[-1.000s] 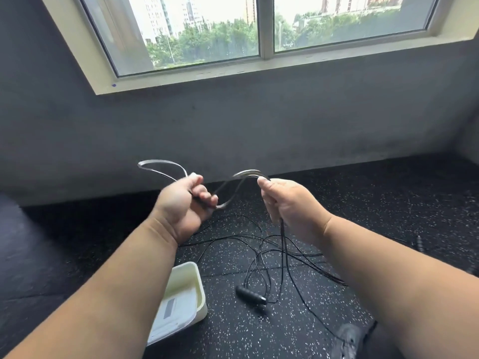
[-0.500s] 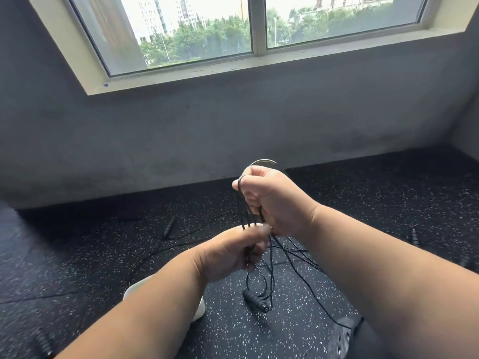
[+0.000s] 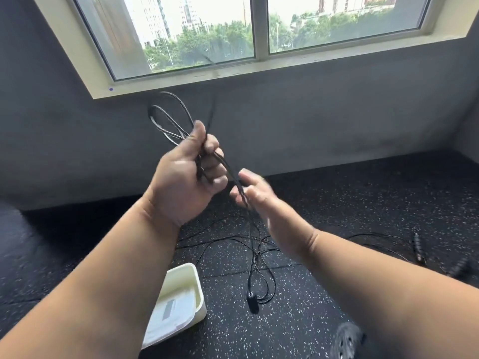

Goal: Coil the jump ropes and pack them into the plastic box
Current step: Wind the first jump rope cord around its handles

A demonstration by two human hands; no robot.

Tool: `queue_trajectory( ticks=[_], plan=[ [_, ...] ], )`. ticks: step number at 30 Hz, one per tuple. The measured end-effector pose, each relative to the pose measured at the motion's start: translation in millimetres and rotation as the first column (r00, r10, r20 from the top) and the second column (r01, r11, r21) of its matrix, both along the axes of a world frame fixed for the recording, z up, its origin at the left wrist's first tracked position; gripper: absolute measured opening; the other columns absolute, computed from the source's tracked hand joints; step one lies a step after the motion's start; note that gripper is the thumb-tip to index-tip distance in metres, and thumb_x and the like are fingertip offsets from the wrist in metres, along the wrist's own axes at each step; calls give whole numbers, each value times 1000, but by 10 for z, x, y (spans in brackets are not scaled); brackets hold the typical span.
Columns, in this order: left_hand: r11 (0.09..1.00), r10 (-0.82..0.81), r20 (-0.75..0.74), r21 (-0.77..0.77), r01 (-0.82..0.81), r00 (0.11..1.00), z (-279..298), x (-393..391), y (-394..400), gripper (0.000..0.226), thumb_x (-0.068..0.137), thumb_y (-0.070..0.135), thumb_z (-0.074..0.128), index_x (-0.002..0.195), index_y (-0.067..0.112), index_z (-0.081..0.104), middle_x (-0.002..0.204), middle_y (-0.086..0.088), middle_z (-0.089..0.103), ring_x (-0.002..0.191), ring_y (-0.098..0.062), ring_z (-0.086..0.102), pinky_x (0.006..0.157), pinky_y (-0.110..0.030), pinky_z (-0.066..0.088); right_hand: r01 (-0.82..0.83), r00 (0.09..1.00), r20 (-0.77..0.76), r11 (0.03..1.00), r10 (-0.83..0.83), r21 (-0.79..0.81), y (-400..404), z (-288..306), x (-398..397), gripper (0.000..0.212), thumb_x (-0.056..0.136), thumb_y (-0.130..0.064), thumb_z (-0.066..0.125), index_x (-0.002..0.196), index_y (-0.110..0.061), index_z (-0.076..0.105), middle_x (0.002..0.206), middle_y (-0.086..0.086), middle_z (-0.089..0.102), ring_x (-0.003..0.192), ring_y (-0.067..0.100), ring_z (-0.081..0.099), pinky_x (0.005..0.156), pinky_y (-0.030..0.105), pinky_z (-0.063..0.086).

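My left hand [image 3: 185, 181] is raised in front of the wall and grips several loops of a thin black jump rope [image 3: 166, 120]; the loops stick up past its thumb. The rope runs down from that fist through my right hand [image 3: 252, 193], which is blurred and pinches the strand between thumb and fingers. Below, the rope hangs in loose tangled loops over the floor, with one black handle [image 3: 252, 303] dangling at its end. The cream plastic box [image 3: 193, 283] lies on the floor under my left forearm, partly hidden by it.
Black speckled rubber flooring [image 3: 324, 294] runs to a grey wall [image 3: 337, 120] under a window. More black rope and handles [image 3: 417, 246] lie at the right. A dark shoe [image 3: 347, 340] shows at the bottom edge.
My left hand has risen from below the right hand to above it, now gripping the rope loops. My right hand has dropped lower and to the right along the strand.
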State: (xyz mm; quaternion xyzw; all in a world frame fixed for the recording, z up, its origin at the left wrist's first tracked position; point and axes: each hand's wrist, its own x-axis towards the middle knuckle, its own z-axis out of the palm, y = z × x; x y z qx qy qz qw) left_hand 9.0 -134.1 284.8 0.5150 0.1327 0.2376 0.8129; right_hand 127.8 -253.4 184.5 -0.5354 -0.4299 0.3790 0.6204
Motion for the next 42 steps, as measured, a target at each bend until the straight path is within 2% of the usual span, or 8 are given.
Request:
queue_trajectory(
  ticks=[3, 6, 11, 17, 23, 31, 38, 42],
  plan=[
    [991, 132, 54, 11, -133, 990, 109, -6, 99, 50, 109, 55, 35, 73, 23, 47, 64, 6, 30, 50, -10, 34, 49, -22, 35, -177, 943, 214, 926, 257, -333, -99, -93, -119, 30, 104, -37, 57, 101, -10, 68, 86, 9, 74, 88, 20, 68, 89, 36, 50],
    [965, 256, -28, 60, -254, 966, 13, -77, 258, 49, 108, 59, 37, 75, 24, 50, 67, 6, 35, 56, -10, 39, 58, -23, 38, -66, 986, 129, 958, 106, -280, -139, -122, -81, 43, 108, -37, 48, 70, -18, 48, 61, -2, 47, 58, 17, 46, 68, 40, 51],
    [976, 200, -314, 144, -161, 928, -720, -103, 172, 27, 96, 49, 68, 87, 26, 57, 97, 5, 63, 88, -12, 57, 87, -36, 42, 64, 972, -226, 998, -62, 1, -31, 161, -8, 46, 110, -27, 42, 65, -16, 44, 55, 3, 32, 51, 18, 25, 55, 36, 29],
    [984, -31, -355, 151, 90, 934, -1427, -86, -482, 15, 100, 33, 66, 97, 19, 70, 91, 5, 72, 92, -18, 62, 88, -33, 49, -22, 711, -693, 989, 120, 148, 74, 402, -24, 37, 103, -34, 42, 70, -20, 38, 55, -3, 22, 54, 16, 16, 55, 31, 26],
    [943, 16, -63, -330, -36, 998, -1309, 82, -845, 39, 100, 43, 48, 83, 11, 63, 67, -10, 57, 68, -26, 57, 82, -43, 49, 21, 617, -781, 991, 93, 135, 92, 472, 122, 38, 105, -36, 40, 71, -20, 41, 62, -2, 27, 52, 14, 27, 58, 28, 37],
    [929, 171, 7, -333, -160, 985, -820, 38, -330, 37, 101, 49, 49, 79, 19, 49, 66, 3, 24, 61, -15, 19, 68, -32, 31, -250, 817, -547, 967, 183, -51, -126, 91, 354, 46, 94, -47, 55, 119, -11, 67, 121, 16, 69, 108, 30, 66, 97, 42, 47],
    [940, 198, 112, -302, -157, 974, -422, -102, -88, 42, 104, 59, 46, 85, 22, 52, 71, 4, 37, 60, -14, 44, 79, -33, 47, -291, 925, 88, 836, 371, -465, -220, -369, 140, 31, 102, -32, 63, 130, -19, 63, 107, -13, 72, 100, 7, 66, 98, 38, 47],
    [913, 273, 63, -332, -238, 960, -429, -126, -69, 40, 93, 59, 63, 87, 21, 52, 72, 3, 43, 65, -15, 48, 78, -33, 53, -232, 918, 180, 846, 353, -479, -222, -368, -50, 32, 102, -43, 61, 130, -28, 61, 64, -27, 57, 60, -6, 46, 64, 22, 39]
  ],
)
